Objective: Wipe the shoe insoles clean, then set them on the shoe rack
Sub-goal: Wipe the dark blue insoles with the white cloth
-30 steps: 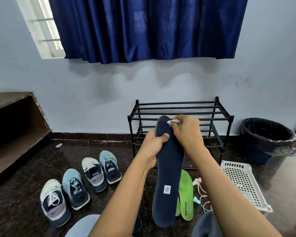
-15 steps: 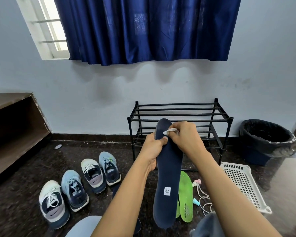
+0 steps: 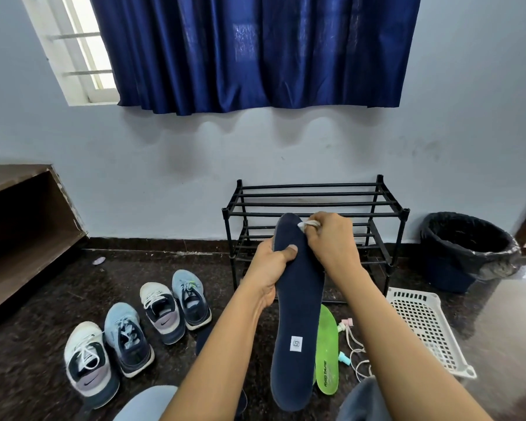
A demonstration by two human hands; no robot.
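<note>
The wiping step is in hand: a blue insole (image 3: 298, 314), held upright in front of the shoe rack (image 3: 313, 194), is gripped near its toe by the left hand (image 3: 271, 265), a white cloth (image 3: 308, 223) is pinched against its tip by the right hand (image 3: 331, 241), and strokes toward the heel are judged needed next.

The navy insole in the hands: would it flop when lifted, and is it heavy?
Probably fairly stiff: the navy insole looks straight though the left hand grips only its upper part. Likely light, since that one grip carries it while the right hand presses a white cloth on its tip.
</note>
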